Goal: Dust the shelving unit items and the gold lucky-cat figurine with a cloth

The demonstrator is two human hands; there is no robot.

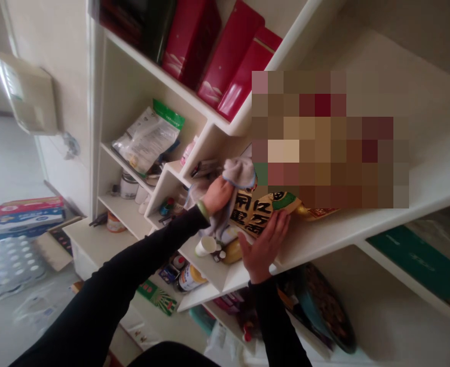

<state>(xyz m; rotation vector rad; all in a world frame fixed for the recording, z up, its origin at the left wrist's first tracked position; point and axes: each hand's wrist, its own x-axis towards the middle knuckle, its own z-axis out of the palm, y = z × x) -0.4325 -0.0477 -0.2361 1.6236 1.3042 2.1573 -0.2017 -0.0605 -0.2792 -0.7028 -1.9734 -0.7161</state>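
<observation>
Gold panel (253, 216) and cloth (240, 172), white shelving (347, 229)

Gold panel: flat-faced, yellow-tan, green curved part along the upper edge; placed on the shelving. Cloth: soft, grey-mauve, blue-edged, creased into folds; bunched over the panel's left end and hanging beside it. Left hand (217, 196): closed around the cloth, just left of the panel. Right hand (265, 244): fingers extended, laid against the panel's lower right part, not clenched; cannot tell how firmly.

Cup (205, 246): white, paper-like, tapered; below and left of the panel. Jar (192, 278): cylindrical, white and yellow; farther below the cup's side of the panel. Red boxes (228, 56): smooth, oblong, tilted in view; above the panel. Bag (146, 140): crinkled clear plastic, green top; well left of and above the panel.

Writing: bold black characters on the panel, apparently including 亿 and 万. White lettering, seemingly "oppo", on a green box (420, 257) right of and below the panel. Print on the bag too small to read.

Obscured: area above and right of the panel, under coarse pixel blocks; panel's left end, behind cloth; red boxes, cut off at top; compartments left of the panel, dim and blurred.
</observation>
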